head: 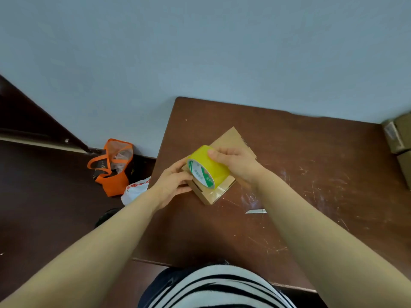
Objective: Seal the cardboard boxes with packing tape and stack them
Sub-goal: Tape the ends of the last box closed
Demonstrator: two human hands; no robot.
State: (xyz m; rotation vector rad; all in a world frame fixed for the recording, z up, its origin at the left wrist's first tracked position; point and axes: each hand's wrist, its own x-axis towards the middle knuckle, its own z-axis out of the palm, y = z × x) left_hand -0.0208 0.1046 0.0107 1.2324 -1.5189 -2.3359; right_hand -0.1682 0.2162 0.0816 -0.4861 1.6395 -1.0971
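A flat cardboard box point(231, 138) lies on the brown table point(289, 174), turned at an angle, with clear tape showing on its near corner. Just above the box is a yellow roll of packing tape point(210, 168). My right hand point(235, 162) grips the roll from the right, thumb on top. My left hand point(172, 182) holds the box's left edge and touches the roll's near face, fingers curled; which of the two it grips more is hard to tell.
Brown cardboard boxes point(399, 138) stand stacked at the table's right edge. A small blade point(255, 211) lies on the scratched table near the box. On the dark floor at the left are an orange bag point(113, 167) and a white plastic bag point(135, 191). A pale wall runs behind.
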